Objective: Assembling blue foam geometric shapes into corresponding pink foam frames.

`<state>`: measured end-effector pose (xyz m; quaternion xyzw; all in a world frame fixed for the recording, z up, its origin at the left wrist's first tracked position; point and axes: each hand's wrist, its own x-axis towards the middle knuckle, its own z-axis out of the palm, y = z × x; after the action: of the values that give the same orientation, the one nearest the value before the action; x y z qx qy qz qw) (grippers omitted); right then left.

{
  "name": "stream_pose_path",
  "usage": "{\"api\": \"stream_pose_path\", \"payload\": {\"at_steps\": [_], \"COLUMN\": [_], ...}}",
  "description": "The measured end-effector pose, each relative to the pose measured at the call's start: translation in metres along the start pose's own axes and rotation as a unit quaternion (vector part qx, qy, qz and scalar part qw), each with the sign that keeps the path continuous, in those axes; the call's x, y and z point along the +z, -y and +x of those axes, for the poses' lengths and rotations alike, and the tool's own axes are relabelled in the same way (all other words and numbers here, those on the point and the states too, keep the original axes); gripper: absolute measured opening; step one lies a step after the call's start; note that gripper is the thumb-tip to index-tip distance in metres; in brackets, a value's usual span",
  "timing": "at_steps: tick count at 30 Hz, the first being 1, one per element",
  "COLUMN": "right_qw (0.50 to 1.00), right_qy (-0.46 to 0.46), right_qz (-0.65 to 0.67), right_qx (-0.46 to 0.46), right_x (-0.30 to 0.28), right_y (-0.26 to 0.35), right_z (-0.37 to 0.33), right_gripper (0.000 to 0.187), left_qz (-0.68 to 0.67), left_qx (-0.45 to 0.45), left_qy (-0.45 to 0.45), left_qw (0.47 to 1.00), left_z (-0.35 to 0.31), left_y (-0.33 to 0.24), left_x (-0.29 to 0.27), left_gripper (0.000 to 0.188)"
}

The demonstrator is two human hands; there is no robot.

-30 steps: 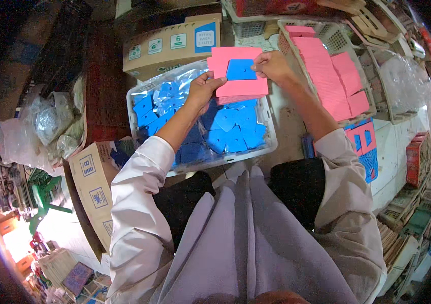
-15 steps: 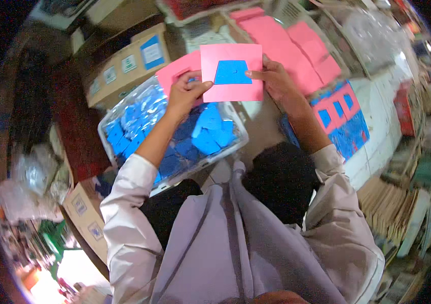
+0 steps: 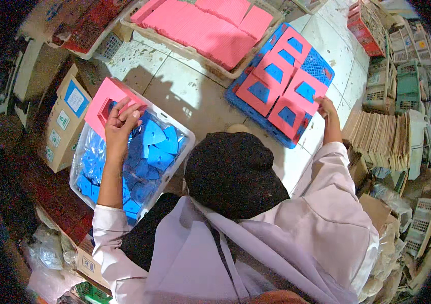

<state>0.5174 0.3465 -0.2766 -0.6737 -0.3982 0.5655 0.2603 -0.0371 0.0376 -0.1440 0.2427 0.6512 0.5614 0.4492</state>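
Note:
My right hand [image 3: 327, 107] pinches the right edge of a pink square sheet [image 3: 302, 97] that has a blue trapezoid piece [image 3: 305, 91] set in it. That sheet lies among several similar pink squares with blue insets on an upturned blue crate [image 3: 322, 65]. My left hand [image 3: 120, 120] is over a stack of pink squares [image 3: 103, 96] with a cut-out, its fingers loosely bent and apart near the opening. Beneath that hand a white tub [image 3: 187, 133] holds loose blue pieces [image 3: 160, 158] and clear plastic.
Beyond the tub, a pale crate [image 3: 225, 71] is packed with pink sheets [image 3: 195, 33]. Cardboard boxes [image 3: 66, 121] stand at the left. Bundled brown card [image 3: 378, 139] and plastic baskets [image 3: 410, 81] line the right side, beside white floor tiles [image 3: 175, 83].
The pink square with the blue inset went from between both hands to the blue crate at right, with my right hand. My left hand let go of it and moved left to the pink stack.

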Motion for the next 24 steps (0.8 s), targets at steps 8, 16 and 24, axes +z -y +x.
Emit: {"api": "stream_pose_path", "payload": {"at_steps": [8, 16, 24], "right_qw": [0.994, 0.733, 0.773], "right_qy": [-0.016, -0.158, 0.121], "right_qz": [-0.045, -0.627, -0.339], "right_qx": [0.097, -0.210, -0.522], "right_x": [-0.008, 0.000, 0.291], "right_y": [-0.028, 0.020, 0.214], "right_z": [0.030, 0.069, -0.081], "right_gripper": [0.022, 0.038, 0.018], "left_qz": [0.025, 0.058, 0.278], "left_qx": [-0.010, 0.074, 0.102], "left_qy": [-0.012, -0.116, -0.344], "left_qw": [1.000, 0.989, 0.891], "left_z": [-0.002, 0.010, -0.015], "left_y": [-0.003, -0.007, 0.059], "left_x": [0.001, -0.038, -0.096], "left_gripper": [0.044, 0.034, 0.049]}}
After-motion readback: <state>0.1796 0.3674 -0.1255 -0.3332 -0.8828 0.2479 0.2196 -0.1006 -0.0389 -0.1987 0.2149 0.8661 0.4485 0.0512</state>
